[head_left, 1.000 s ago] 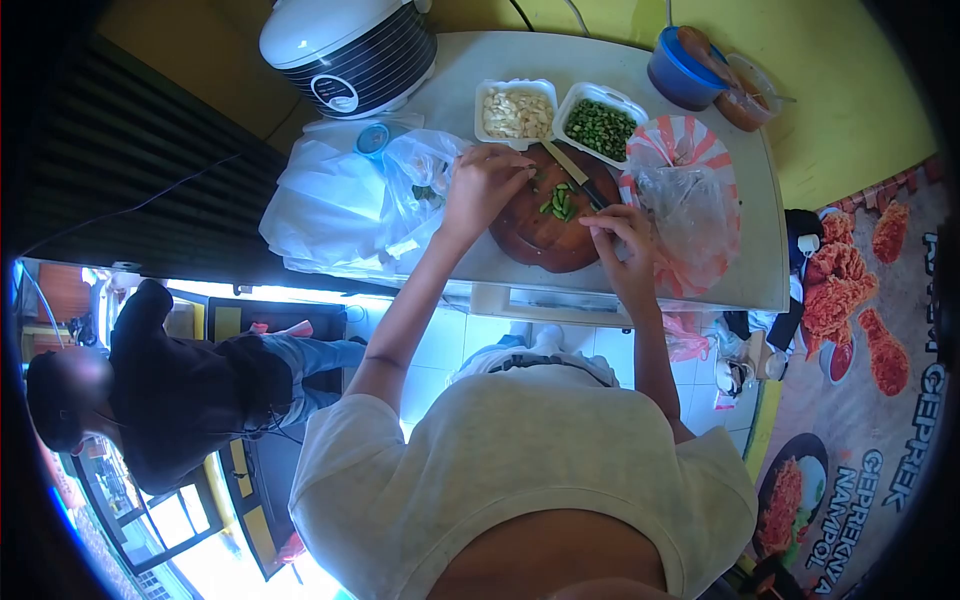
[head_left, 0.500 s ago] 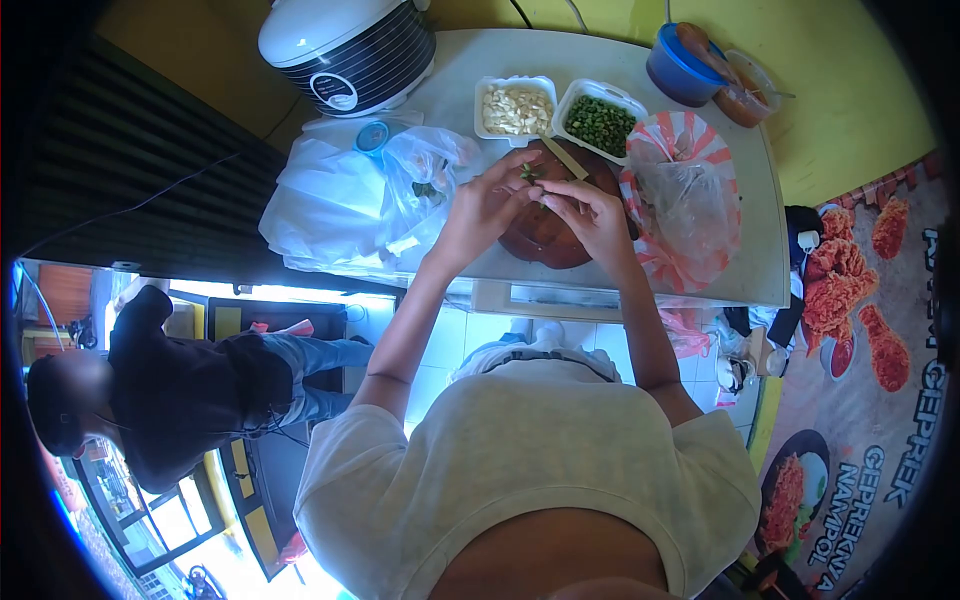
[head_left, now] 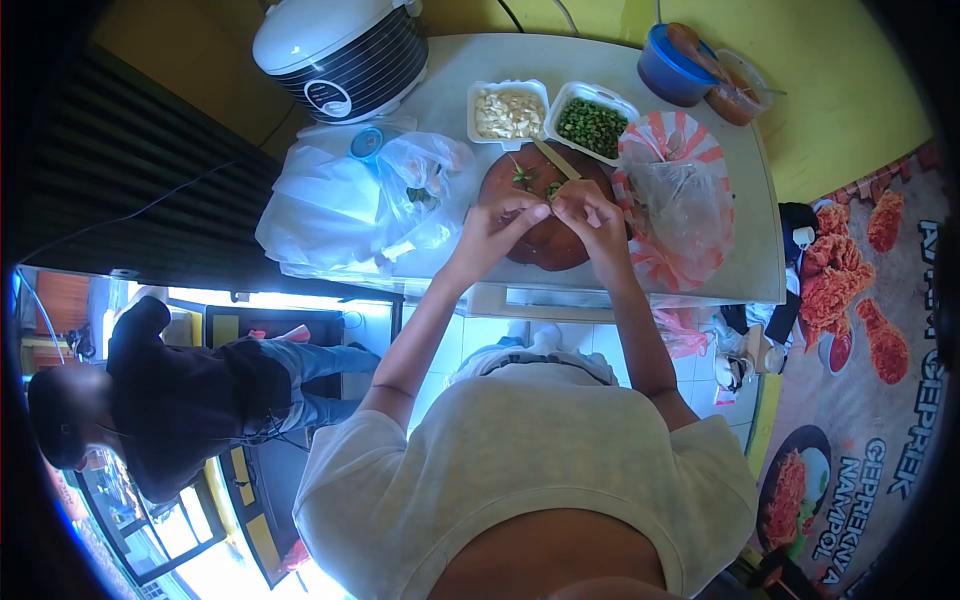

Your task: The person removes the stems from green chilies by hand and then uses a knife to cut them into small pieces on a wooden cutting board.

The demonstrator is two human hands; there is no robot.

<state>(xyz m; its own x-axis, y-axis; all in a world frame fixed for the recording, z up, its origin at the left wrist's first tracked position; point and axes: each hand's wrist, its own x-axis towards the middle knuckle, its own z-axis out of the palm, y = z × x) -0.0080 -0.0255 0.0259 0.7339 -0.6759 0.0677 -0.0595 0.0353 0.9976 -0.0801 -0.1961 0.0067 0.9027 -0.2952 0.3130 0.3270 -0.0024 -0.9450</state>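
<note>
My left hand (head_left: pixel 496 232) and my right hand (head_left: pixel 597 217) meet above the near part of a round reddish-brown chopping board (head_left: pixel 560 250). Thumbs and fingers of both are pinched together, nearly touching. Whatever lies between the fingertips is too small to make out. Beyond the left hand a green sprig (head_left: pixel 522 175) rests on the board, with more green bits (head_left: pixel 553 188) just past the fingertips. A knife (head_left: pixel 556 158) lies across the board's far edge. Behind the board stand two white foam boxes, one with pale chopped pieces (head_left: pixel 508 113), the other with chopped greens (head_left: pixel 591 127).
Right of the board is a red-and-white striped plastic bag (head_left: pixel 680 195). White plastic bags (head_left: pixel 330 205) spread over the table's left side, below a rice cooker (head_left: pixel 345 65). A blue tub (head_left: pixel 680 70) and a sauce container (head_left: pixel 738 92) stand back right. A person (head_left: pixel 200 385) stands at left.
Both hands have drawn back slightly toward me, the left one most, uncovering the sprig on the board. The fingertips stay close together. My view has shifted a little.
</note>
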